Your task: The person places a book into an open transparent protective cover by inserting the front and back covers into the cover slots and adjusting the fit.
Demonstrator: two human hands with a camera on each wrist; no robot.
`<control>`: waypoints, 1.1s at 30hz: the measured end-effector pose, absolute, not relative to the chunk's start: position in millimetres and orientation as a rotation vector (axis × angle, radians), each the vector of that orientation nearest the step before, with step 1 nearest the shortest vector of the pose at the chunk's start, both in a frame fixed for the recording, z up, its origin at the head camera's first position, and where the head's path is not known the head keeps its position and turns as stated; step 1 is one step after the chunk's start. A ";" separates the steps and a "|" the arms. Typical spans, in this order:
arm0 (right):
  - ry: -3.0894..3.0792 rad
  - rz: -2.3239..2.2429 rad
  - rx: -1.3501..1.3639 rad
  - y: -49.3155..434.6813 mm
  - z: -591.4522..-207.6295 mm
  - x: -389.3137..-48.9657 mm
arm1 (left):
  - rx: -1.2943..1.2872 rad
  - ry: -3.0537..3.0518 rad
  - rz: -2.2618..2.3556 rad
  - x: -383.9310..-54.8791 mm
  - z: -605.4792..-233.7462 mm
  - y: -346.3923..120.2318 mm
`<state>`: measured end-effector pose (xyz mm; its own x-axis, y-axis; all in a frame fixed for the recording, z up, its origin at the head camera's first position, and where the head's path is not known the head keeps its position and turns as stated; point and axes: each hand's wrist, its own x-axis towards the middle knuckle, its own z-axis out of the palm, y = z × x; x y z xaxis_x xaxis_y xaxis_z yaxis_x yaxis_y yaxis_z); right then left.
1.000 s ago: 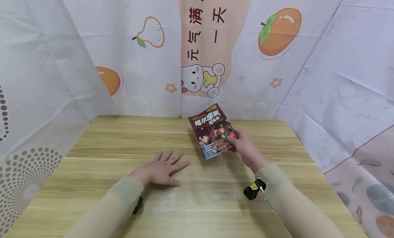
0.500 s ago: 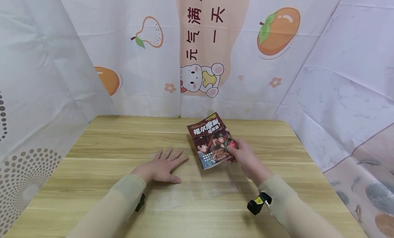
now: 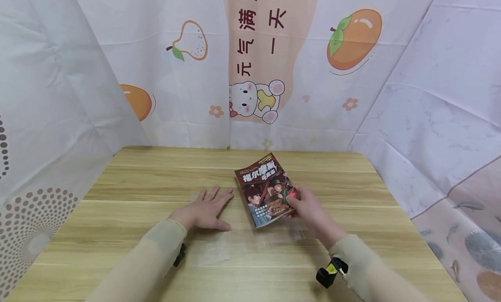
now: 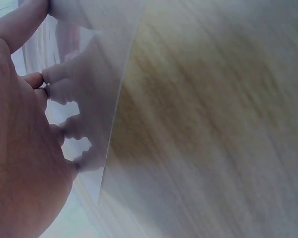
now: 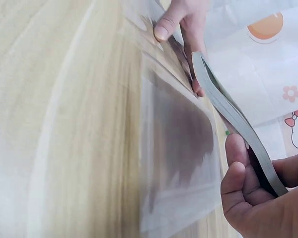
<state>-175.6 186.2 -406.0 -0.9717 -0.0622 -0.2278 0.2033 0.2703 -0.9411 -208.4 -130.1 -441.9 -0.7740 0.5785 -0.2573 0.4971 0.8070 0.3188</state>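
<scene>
A paperback book [image 3: 264,190] with a dark red illustrated cover and white Chinese lettering is held in my right hand [image 3: 315,213], thumb on the cover, fingers beneath. Its pages fan slightly apart in the right wrist view, where the book [image 5: 241,126] tilts above a clear plastic sheet [image 5: 181,203]. That glossy sheet lies on the table and mirrors the book. My left hand [image 3: 203,213] rests palm down with fingers spread, left of the book. In the left wrist view, the fingertips touch the transparent sheet [image 4: 97,114], which reflects them.
The wood-grain table [image 3: 129,232] reaches back to a white curtain [image 3: 188,84] printed with fruit and a cartoon figure. More patterned cloth [image 3: 450,119] hangs at the right side. A black wrist device [image 3: 330,271] sits below my right forearm.
My right hand has brought the book nearer to me, down over the clear plastic sheet and slightly left. My left hand stays almost in place.
</scene>
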 end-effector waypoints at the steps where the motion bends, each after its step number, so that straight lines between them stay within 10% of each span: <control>1: 2.311 -1.772 0.133 185.7 -406.3 -174.2 | 0.819 2.650 0.333 -208.3 -441.4 -129.9; 33: 2.527 -1.370 0.194 185.6 -423.2 -149.7 | 0.788 2.613 0.315 -213.4 -437.9 -127.5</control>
<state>-149.7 185.6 -423.2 -0.9573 -0.0067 -0.2891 0.2386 0.5466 -0.8027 -213.4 -127.5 -437.9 -0.7651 0.5688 -0.3017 0.4809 0.8164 0.3197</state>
